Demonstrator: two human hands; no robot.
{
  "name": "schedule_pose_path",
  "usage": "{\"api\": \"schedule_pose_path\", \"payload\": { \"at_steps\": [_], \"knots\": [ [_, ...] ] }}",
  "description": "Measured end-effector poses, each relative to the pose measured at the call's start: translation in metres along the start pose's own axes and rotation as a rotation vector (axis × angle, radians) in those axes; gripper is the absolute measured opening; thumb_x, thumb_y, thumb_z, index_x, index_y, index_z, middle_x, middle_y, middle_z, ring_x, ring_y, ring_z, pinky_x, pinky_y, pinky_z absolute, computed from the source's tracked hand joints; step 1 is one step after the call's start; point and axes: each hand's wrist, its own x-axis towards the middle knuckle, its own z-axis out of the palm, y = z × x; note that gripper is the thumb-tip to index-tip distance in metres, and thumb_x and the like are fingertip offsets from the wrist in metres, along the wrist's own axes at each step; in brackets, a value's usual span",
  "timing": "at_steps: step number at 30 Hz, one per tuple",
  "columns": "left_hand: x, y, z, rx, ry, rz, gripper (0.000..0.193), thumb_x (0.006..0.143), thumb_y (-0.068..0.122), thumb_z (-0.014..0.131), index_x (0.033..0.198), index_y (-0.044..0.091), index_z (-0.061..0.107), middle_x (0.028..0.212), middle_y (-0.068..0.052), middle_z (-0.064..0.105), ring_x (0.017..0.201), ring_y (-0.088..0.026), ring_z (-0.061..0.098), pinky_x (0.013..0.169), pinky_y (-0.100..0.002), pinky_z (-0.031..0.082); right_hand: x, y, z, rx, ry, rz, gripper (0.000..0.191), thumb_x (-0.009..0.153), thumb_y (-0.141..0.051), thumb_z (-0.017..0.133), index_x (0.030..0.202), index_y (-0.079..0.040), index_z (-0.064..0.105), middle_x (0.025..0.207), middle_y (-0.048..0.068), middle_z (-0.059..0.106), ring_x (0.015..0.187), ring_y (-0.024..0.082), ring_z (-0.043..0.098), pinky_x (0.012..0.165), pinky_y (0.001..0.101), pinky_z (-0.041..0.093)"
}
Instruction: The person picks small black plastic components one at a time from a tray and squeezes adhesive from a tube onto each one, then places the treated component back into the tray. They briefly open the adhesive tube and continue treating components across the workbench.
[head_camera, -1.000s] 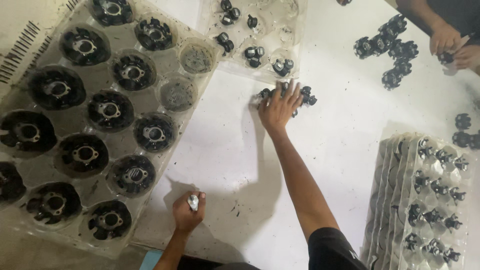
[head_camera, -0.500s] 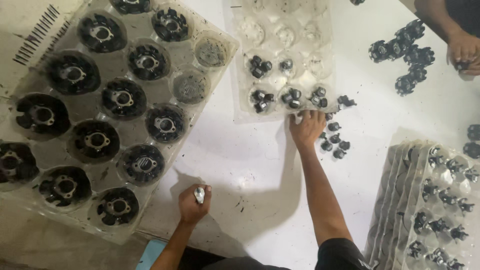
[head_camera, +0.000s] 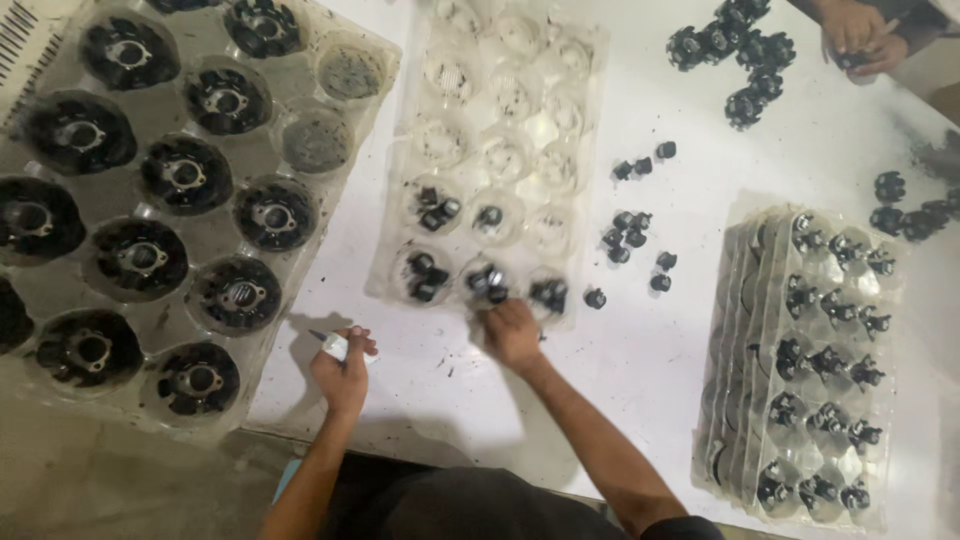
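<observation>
Tabletop of white, smudged board (head_camera: 800, 150) is carrying everything here. Filling its left side, a large clear plastic tray with round wells (head_camera: 60, 300) is holding big black ring-shaped parts (head_camera: 185, 173), one per well, with two wells near its far right corner lying bare and dusty. In the middle, a smaller clear blister tray of round pockets (head_camera: 500, 100) is lying lengthwise away from the person; only its nearest two rows are holding small black knob-like pieces (head_camera: 435, 212). On the right, a stack of clear trays filled with small black fittings (head_camera: 810, 360) is sitting near the table's near edge.

Loose small black pieces (head_camera: 628, 235) are lying scattered on the board between the middle tray and the stack. A heap of black toothed parts (head_camera: 735, 50) is sitting at the far side, where another person's hands (head_camera: 860, 35) are working at the table's corner.

The right hand (head_camera: 512, 335) is resting at the near edge of the middle tray, fingers curled down together at its front pockets; whether they are pinching a piece, I cannot tell. The left hand (head_camera: 343, 368) is hovering over the board beside the large tray, fingers closed around a small white pen-like tool (head_camera: 333, 345).
</observation>
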Motion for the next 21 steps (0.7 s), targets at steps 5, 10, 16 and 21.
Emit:
{"api": "schedule_pose_path", "payload": {
  "at_steps": [5, 10, 16, 21],
  "knots": [
    [-0.021, 0.013, -0.017, -0.042, 0.06, -0.055, 0.021, 0.106, 0.011, 0.06, 0.097, -0.007, 0.066, 0.077, -0.012, 0.069, 0.063, -0.016, 0.064, 0.061, -0.03, 0.053, -0.019, -0.05, -0.011, 0.338, -0.309, 0.257, 0.04, 0.071, -0.024, 0.086, 0.106, -0.009, 0.074, 0.101, 0.012, 0.07, 0.098, 0.035, 0.067, 0.086, 0.0471, 0.055],
    [-0.03, 0.03, -0.02, -0.023, 0.082, -0.088, 0.023, 0.105, 0.014, 0.06, 0.095, -0.006, 0.065, 0.075, -0.012, 0.068, 0.059, -0.017, 0.064, 0.057, -0.031, 0.053, 0.018, 0.005, -0.069, 2.44, 0.203, 0.685, 0.142, 0.068, -0.08, 0.079, 0.163, -0.01, 0.0, 0.168, 0.027, 0.002, 0.15, 0.05, 0.024, 0.111, 0.0717, 0.036],
    [-0.034, 0.034, -0.016, -0.028, 0.065, -0.074, 0.025, 0.106, 0.015, 0.061, 0.093, -0.006, 0.064, 0.075, -0.012, 0.068, 0.059, -0.017, 0.063, 0.057, -0.03, 0.052, 0.046, 0.007, -0.06, 2.66, 0.645, 0.947, 0.149, 0.067, -0.088, 0.067, 0.162, -0.008, -0.015, 0.169, 0.034, -0.01, 0.149, 0.059, 0.024, 0.105, 0.0664, 0.049],
    [-0.038, 0.028, -0.016, -0.031, 0.027, -0.085, 0.025, 0.106, 0.016, 0.061, 0.096, -0.006, 0.065, 0.077, -0.012, 0.069, 0.06, -0.016, 0.063, 0.057, -0.029, 0.051, 0.003, 0.001, -0.063, 2.374, 0.438, 0.944, 0.139, 0.072, -0.082, 0.068, 0.164, -0.008, -0.006, 0.169, 0.03, -0.001, 0.147, 0.054, 0.033, 0.101, 0.0614, 0.055]
  ]
}}
